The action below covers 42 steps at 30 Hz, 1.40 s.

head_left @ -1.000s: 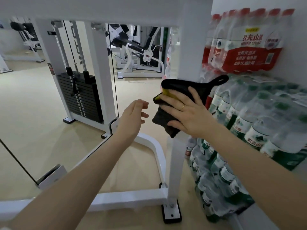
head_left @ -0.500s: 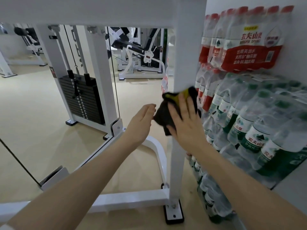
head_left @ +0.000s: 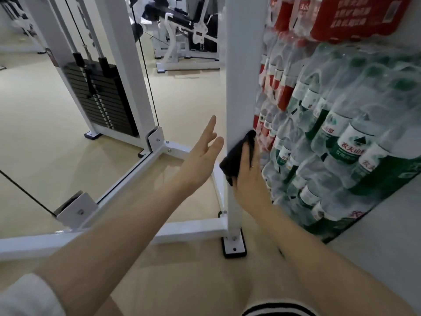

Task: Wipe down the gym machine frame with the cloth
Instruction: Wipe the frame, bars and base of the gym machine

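Our right hand [head_left: 247, 176] presses cloth [head_left: 237, 156] flat on post [head_left: 241, 87], low down. Left hand [head_left: 202, 156] spread, empty, at 9 o'clock. Bottles [head_left: 341, 133] at 3, tight gap; we figure knuckles snag wrap.

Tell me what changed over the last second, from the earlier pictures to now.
The right hand slid the black cloth down the white upright post, from level with the upper water bottles to near the base. The left hand dropped alongside it, open and touching nothing. The right hand kept the cloth pressed to the post throughout; the packs of water bottles did not move.
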Tool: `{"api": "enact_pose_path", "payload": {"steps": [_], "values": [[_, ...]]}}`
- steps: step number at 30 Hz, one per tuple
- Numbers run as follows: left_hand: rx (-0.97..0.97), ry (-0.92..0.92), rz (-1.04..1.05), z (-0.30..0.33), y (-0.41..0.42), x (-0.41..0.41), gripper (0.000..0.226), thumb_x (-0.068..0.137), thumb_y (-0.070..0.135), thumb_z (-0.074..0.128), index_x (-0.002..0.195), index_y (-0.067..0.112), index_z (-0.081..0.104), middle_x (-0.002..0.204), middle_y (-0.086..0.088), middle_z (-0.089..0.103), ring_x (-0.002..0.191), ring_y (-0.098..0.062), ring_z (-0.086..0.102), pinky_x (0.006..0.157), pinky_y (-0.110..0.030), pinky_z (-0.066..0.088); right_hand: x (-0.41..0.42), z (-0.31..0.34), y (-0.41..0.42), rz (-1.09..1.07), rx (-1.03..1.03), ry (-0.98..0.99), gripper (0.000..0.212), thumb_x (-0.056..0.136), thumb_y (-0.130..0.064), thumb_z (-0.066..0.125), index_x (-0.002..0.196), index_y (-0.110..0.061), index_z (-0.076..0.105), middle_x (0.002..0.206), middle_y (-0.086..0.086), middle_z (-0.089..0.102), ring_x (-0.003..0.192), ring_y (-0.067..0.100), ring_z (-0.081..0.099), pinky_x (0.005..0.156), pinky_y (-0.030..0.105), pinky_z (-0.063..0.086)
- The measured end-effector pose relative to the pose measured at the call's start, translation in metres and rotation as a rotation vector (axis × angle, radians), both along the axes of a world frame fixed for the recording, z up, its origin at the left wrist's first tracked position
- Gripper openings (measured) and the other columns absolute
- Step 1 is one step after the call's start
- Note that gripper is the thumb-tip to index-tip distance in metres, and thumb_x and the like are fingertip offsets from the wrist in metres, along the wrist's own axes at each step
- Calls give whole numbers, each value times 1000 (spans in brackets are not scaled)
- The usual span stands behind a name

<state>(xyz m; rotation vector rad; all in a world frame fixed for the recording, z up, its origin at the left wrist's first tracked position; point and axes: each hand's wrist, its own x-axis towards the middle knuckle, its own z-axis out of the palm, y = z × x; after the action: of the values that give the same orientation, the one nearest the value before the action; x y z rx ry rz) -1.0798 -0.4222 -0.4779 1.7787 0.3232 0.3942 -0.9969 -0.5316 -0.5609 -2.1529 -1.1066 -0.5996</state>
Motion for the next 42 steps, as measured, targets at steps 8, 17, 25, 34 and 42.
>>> {"api": "enact_pose_path", "payload": {"steps": [8,17,25,34,42], "values": [[-158,-26,-83,-15,-10,19,42,102,38,23,144,37,23,147,10,37,132,-8,39,108,-39,37,11,34,15,260,395,502,78,86,-19,54,147,-11,5,149,3,19,138,15,23,114,37,27],[-16,22,-140,-36,2,23,65,98,26,43,145,46,2,152,9,28,121,10,45,110,-35,34,32,1,8,230,459,967,75,73,-11,76,136,-18,35,122,0,58,104,5,58,78,17,52],[8,38,-138,-51,15,23,60,99,13,40,147,39,14,149,20,30,123,7,44,108,-32,36,20,-64,2,89,327,1022,78,61,5,82,124,-8,37,108,4,53,95,7,54,59,12,46],[-192,268,-35,-154,8,27,57,93,18,37,139,49,27,148,18,29,135,-1,27,115,-39,21,32,-95,-7,300,434,1080,81,80,14,60,138,-29,21,134,2,40,107,-2,50,84,20,53],[-167,346,-196,-256,-7,32,82,88,-7,29,142,51,7,146,22,26,135,-2,26,102,-21,26,14,-255,-6,-34,465,1413,48,77,-19,62,118,-1,47,95,20,52,83,23,49,65,29,49]]}}
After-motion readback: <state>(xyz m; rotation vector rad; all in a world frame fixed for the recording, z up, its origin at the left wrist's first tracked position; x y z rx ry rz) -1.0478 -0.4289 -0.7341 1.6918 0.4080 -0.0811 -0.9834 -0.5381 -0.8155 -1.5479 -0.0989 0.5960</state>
